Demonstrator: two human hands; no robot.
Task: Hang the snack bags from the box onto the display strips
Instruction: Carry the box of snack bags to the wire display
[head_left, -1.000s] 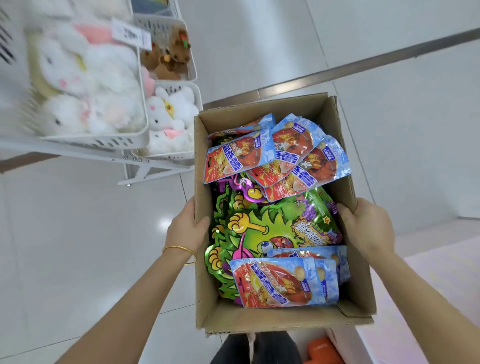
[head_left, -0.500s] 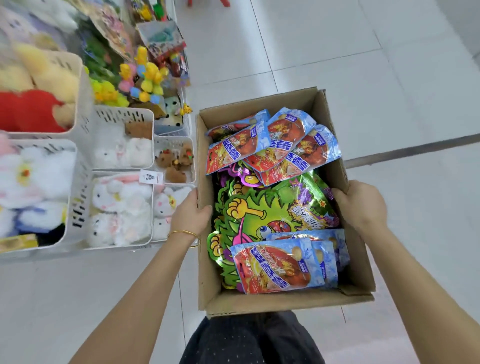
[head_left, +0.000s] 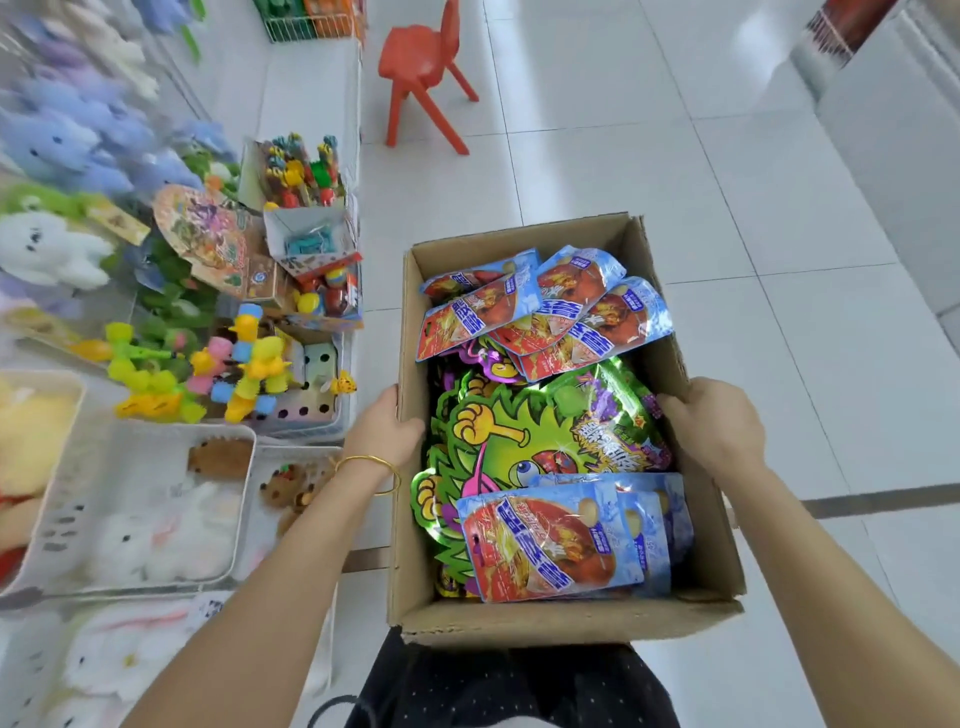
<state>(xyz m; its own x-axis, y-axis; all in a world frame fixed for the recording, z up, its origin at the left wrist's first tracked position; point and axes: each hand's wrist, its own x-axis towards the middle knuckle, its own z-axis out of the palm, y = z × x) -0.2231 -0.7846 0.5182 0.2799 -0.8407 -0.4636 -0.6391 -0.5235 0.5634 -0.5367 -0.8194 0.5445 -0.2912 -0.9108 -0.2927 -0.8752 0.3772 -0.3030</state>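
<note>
On my left the white toy baskets (head_left: 156, 457) crowd the aisle, so I'd steer the carry clear of them. My left hand (head_left: 382, 431) clamps the box (head_left: 519, 621) wall, thumb hooked inside the rim, other fingers hidden outside. The snack bags (head_left: 550, 540) lie heaped inside (no display strips in view). My right hand (head_left: 711, 431) curls its fingers over the opposite rim. I'd hold everything level, since the far bags overhang the edge.

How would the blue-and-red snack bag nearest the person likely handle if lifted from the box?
Probably floppy: the blue-and-red snack bag is a flat, thin pouch. Its glossy film glints, so it may slip in a pinch. Likely light: it rests atop the green bags in the box without flattening them.
</note>
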